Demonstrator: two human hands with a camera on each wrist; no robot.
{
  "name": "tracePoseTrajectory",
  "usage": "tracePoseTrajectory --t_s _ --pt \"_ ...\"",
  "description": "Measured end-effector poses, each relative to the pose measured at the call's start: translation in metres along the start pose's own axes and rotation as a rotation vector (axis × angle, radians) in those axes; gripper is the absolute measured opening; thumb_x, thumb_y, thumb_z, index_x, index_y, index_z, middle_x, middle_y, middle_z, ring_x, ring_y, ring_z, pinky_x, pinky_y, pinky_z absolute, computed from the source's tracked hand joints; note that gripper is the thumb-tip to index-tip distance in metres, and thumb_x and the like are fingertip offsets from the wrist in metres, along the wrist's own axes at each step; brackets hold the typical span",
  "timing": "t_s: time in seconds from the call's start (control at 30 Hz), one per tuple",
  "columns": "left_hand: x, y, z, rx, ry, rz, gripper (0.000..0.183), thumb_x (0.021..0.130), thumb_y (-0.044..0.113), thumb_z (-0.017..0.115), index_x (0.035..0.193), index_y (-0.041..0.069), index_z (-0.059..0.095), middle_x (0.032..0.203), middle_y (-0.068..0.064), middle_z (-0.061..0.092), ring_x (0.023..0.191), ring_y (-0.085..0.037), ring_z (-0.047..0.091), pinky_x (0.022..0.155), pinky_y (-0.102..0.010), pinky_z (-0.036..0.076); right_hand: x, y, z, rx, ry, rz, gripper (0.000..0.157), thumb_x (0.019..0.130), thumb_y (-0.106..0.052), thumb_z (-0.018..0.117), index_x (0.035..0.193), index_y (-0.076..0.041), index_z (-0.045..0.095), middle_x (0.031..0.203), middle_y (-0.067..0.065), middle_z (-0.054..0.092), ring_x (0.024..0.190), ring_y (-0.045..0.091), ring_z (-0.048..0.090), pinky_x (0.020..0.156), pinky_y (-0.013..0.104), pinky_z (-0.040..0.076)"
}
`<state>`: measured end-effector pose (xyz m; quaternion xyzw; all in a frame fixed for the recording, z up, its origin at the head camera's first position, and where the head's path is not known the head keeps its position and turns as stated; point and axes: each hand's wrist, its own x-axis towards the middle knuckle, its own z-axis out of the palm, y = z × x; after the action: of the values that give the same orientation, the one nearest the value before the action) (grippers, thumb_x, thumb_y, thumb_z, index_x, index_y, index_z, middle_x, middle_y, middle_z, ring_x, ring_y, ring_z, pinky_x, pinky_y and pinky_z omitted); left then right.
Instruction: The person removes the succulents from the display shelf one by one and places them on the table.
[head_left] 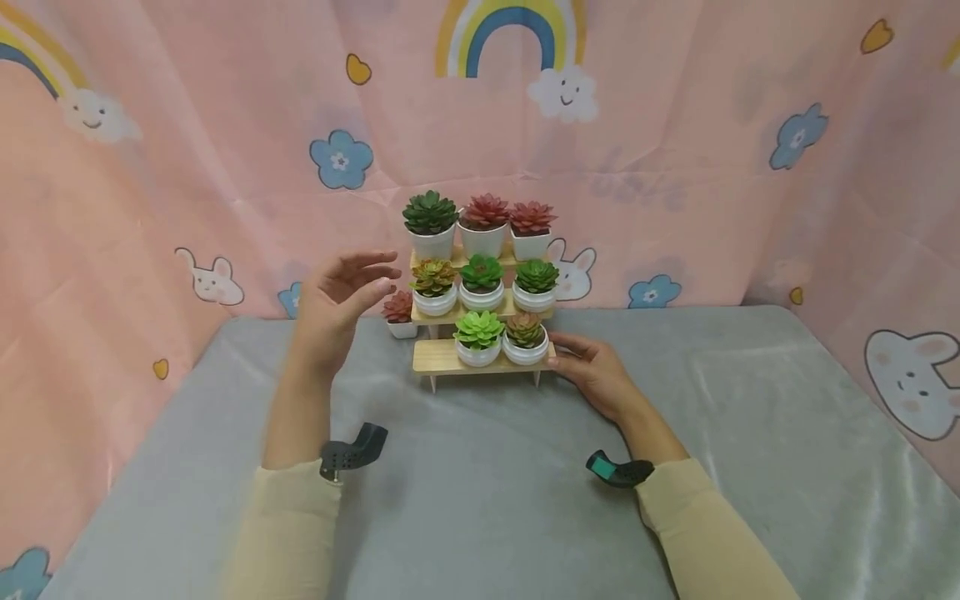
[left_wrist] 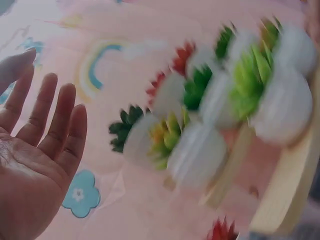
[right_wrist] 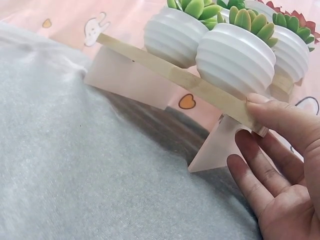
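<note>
A three-tier wooden plant stand (head_left: 433, 357) carries several small potted succulents. My right hand (head_left: 596, 379) grips the right end of its lowest shelf (right_wrist: 175, 75), with the thumb at the board's edge and the fingers below. Right beside that thumb is a white ribbed pot (right_wrist: 235, 60) with a brownish-green succulent (head_left: 527, 330). A bright green succulent (head_left: 480, 328) shares this shelf, whose left part is bare. My left hand (head_left: 333, 308) is raised to the left of the upper tiers, palm showing and fingers apart, holding nothing. In the left wrist view the dark green succulent (left_wrist: 126, 125) is nearest to it.
A red succulent in a white pot (head_left: 402, 328) stands on the grey table cover (head_left: 480, 483), just left of the stand. Behind the stand hangs a pink curtain (head_left: 660, 92) printed with rainbows, flowers and rabbits. Dark wrist mounts (head_left: 356, 450) sit at both sleeves.
</note>
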<state>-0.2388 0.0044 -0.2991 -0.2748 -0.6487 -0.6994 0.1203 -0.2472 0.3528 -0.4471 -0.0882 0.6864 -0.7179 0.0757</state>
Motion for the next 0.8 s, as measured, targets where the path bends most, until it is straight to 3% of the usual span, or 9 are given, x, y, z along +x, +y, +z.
tracePoseTrajectory --t_s 0.1,0.33,0.5,0.6,0.8 --pt "-0.004 0.001 0.005 -0.025 0.0 0.02 0.041 0.092 -0.009 0.058 0.112 0.024 0.07 0.117 0.009 0.071 0.106 -0.012 0.067 0.093 -0.026 0.057 -0.001 0.0 0.001 0.001 -0.004 0.002 0.058 0.097 -0.003 0.062 0.149 0.011 0.04 0.159 0.027 0.035 0.113 -0.003 0.061 0.094 0.014 0.053" --pt "-0.006 -0.007 0.005 0.004 0.011 -0.021 0.043 0.09 -0.011 0.061 0.111 0.025 0.07 0.114 0.01 0.072 0.104 -0.01 0.069 0.086 -0.024 0.059 -0.002 0.0 0.001 0.011 0.004 0.003 0.058 0.097 -0.002 0.061 0.149 0.011 0.039 0.159 0.028 0.034 0.112 -0.004 0.061 0.094 0.015 0.053" --pt "-0.006 -0.018 0.017 -0.017 -0.057 -0.064 0.038 0.089 -0.008 0.064 0.114 0.02 0.07 0.115 0.006 0.072 0.107 -0.011 0.068 0.085 -0.023 0.059 -0.003 0.0 0.001 0.009 0.01 0.0 0.058 0.097 -0.001 0.061 0.148 0.013 0.039 0.158 0.03 0.035 0.111 -0.004 0.062 0.093 0.015 0.054" --pt "-0.008 -0.026 0.027 -0.019 -0.113 -0.079 0.034 0.088 -0.007 0.066 0.118 0.009 0.068 0.119 -0.003 0.071 0.11 -0.014 0.068 0.092 -0.026 0.057 -0.002 0.001 0.001 0.013 0.008 0.003 0.058 0.097 0.0 0.061 0.148 0.013 0.039 0.157 0.03 0.035 0.111 -0.004 0.062 0.094 0.015 0.054" --pt "-0.007 -0.04 0.047 0.033 -0.222 -0.13 0.038 0.088 -0.004 0.07 0.125 -0.007 0.062 0.131 -0.024 0.064 0.123 -0.032 0.063 0.106 -0.039 0.053 0.0 -0.001 0.001 -0.001 0.011 0.009 0.058 0.097 -0.001 0.061 0.149 0.012 0.038 0.158 0.029 0.035 0.112 -0.004 0.061 0.094 0.014 0.053"
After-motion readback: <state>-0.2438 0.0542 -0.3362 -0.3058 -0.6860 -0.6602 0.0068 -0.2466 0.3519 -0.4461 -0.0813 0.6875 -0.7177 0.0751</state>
